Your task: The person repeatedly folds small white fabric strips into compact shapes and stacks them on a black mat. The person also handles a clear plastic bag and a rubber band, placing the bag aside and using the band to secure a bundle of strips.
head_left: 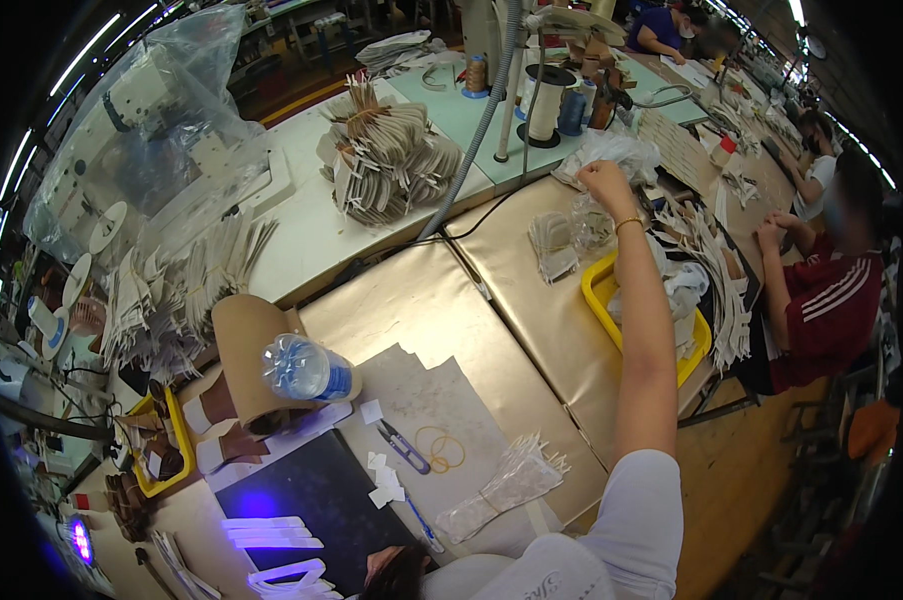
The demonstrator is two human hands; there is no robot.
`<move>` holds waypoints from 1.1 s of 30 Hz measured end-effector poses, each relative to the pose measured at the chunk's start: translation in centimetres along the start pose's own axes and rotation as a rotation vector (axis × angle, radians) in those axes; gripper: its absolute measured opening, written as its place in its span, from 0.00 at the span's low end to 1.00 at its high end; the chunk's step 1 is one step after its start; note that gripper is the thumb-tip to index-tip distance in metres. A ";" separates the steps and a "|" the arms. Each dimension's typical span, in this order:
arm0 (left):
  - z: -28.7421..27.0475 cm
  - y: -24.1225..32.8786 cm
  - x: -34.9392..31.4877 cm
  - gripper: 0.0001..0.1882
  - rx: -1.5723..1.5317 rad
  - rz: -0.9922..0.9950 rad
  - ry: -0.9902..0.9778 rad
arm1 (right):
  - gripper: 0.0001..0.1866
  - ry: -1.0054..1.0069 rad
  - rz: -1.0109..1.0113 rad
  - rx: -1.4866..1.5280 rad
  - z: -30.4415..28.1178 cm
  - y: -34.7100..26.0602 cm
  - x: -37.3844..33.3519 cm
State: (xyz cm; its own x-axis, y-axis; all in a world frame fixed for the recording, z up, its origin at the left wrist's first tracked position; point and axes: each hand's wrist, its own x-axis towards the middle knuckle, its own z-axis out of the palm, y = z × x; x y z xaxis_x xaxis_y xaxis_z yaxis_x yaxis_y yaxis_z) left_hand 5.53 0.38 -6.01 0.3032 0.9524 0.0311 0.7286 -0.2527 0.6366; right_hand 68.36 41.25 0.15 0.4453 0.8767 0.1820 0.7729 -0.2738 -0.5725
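Clear bag (pixel 626 153), yellow tray (pixel 597 300) of whitish plastic (pixel 685 287), 2nd tray (pixel 180 430) of brown pieces (pixel 170 460)

This is a factory workshop for sewing work. A large spool of white thread (pixel 547 112) and smaller blue spools (pixel 571 112) stand on a pale green table (pixel 451 115). A machine (pixel 149 98) sits under a clear plastic sheet (pixel 211 42). There are bundled cut pieces (pixel 386 150), thread snips (pixel 403 446), co-workers (pixel 836 300) along a row of worktables (pixel 746 220), and tube lights (pixel 83 55) overhead.
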 end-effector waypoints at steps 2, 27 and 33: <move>-0.1 0.0 0.1 0.12 0.004 0.001 -0.001 | 0.16 0.001 0.003 0.053 -0.6 1.1 0.6; 6.2 1.3 1.1 0.11 -0.035 -0.126 -0.024 | 0.11 0.368 0.633 1.130 -0.6 3.8 13.6; 7.0 1.3 0.6 0.11 -0.050 -0.144 -0.044 | 0.13 0.285 0.681 1.015 -0.2 6.8 14.0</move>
State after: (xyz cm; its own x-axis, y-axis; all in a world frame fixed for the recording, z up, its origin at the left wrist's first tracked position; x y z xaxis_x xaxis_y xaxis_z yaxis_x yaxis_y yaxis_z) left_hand 10.96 -0.52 -10.61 0.2249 0.9696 -0.0961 0.7353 -0.1041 0.6697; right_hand 79.94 51.57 -1.00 0.7964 0.5260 -0.2984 -0.2916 -0.0983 -0.9515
